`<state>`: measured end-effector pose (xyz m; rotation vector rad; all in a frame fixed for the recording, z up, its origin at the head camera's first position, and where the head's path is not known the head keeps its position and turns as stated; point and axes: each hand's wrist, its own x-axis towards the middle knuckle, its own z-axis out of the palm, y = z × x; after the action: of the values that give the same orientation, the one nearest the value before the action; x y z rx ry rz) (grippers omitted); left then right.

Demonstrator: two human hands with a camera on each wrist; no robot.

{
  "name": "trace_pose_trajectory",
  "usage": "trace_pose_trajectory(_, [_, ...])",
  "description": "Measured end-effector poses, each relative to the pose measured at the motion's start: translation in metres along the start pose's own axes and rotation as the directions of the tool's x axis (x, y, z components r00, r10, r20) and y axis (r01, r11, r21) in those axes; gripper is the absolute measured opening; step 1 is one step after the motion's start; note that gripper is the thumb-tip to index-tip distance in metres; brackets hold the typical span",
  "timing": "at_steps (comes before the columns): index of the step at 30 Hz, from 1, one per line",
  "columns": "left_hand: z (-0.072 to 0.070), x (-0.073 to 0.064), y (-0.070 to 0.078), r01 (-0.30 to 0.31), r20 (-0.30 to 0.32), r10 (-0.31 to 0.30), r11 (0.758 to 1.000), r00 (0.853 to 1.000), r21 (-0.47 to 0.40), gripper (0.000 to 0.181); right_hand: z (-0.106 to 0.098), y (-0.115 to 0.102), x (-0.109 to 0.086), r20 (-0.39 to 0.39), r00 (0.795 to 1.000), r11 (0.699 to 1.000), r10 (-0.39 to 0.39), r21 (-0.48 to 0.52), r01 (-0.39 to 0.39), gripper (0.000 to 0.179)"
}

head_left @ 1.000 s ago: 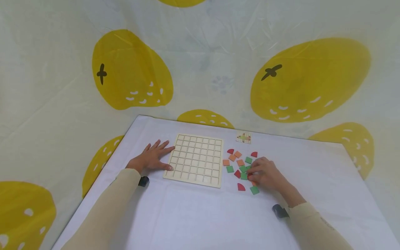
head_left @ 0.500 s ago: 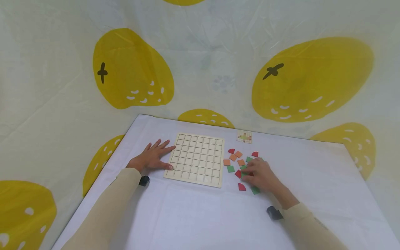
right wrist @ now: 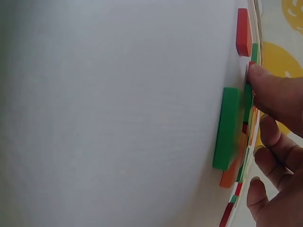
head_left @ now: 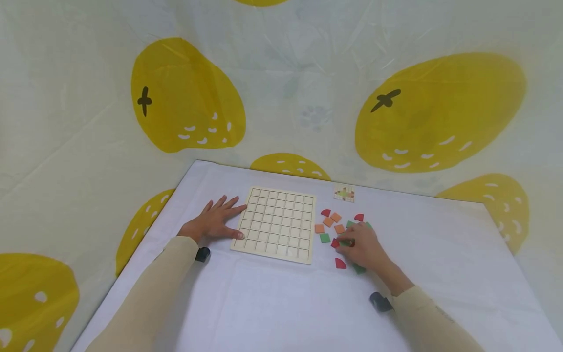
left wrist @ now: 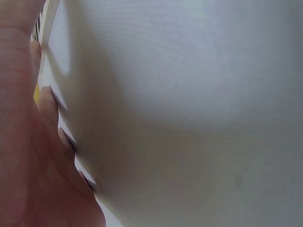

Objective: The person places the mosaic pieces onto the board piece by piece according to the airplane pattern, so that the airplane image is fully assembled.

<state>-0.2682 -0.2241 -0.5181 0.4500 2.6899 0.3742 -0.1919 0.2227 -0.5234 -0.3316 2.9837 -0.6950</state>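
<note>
My left hand (head_left: 214,220) lies spread flat, its thumb and a fingertip resting on the left edge of a pale wooden grid board (head_left: 276,225). In the left wrist view the hand (left wrist: 42,142) runs along the left side, with its fingertips down at the white cloth. To the right of the board, my right hand (head_left: 362,248) pinches a red quarter-circle tile (head_left: 335,243) between thumb and fingers, low over the scattered tiles. The right wrist view shows the thumb on this red tile and a green tile (right wrist: 228,127) nearer the camera. Some tiles are hidden under the hand.
Around the right hand lie an orange square tile (head_left: 319,229), a green square tile (head_left: 324,238), another red quarter-circle tile (head_left: 340,263) and several more. A small pattern card (head_left: 344,192) lies near the back edge of the white-covered table (head_left: 264,303). A fruit-print sheet (head_left: 281,98) hangs behind.
My right hand has moved left across the tiles, from the green ones to the red quarter-circle tile, and its fingers have come together on it. The left hand and board have stayed put.
</note>
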Motion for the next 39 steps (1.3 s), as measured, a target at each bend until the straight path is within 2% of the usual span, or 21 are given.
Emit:
trace_pose_trajectory(7, [0.001,0.001,-0.003,0.007,-0.009,-0.007,1.0,1.0,0.019,0.107,0.004,-0.007,0.004,0.008,1.0,1.0,-0.007,0.018,0.007,0.03])
trace_pose_trajectory(11, [0.003,0.004,0.0,-0.003,-0.007,0.003,1.0,1.0,0.005,0.107,0.005,-0.004,0.006,-0.007,1.0,1.0,0.019,0.01,-0.018,0.029])
trace_pose_trajectory(15, [0.003,0.005,0.003,-0.005,0.027,0.005,1.0,1.0,0.013,0.109,0.005,-0.002,0.007,0.017,0.999,0.998,0.05,0.036,-0.051,0.026])
trace_pose_trajectory(19, [-0.001,0.003,0.004,0.019,0.052,-0.02,0.999,0.998,0.028,0.112,0.006,-0.002,0.009,0.06,0.996,0.996,0.063,0.061,-0.067,0.027])
trace_pose_trajectory(22, [-0.005,0.003,0.005,0.012,0.045,-0.013,1.0,0.999,0.025,0.113,0.007,-0.003,0.011,0.06,0.995,0.996,0.074,0.047,-0.077,0.027])
trace_pose_trajectory(26, [-0.007,0.003,0.006,0.022,0.041,-0.022,1.0,0.999,0.02,0.114,0.006,-0.006,0.013,0.052,0.997,0.998,0.049,0.031,-0.051,0.027])
trace_pose_trajectory(30, [-0.007,0.003,0.005,0.038,0.039,-0.039,0.999,0.998,0.02,0.113,0.005,-0.009,0.013,0.056,0.998,0.998,0.038,0.047,-0.04,0.027])
trace_pose_trajectory(39, [-0.005,0.003,0.003,0.032,0.02,-0.032,0.999,0.999,0.012,0.111,0.005,-0.011,0.011,0.045,0.997,0.994,0.062,0.085,-0.065,0.029])
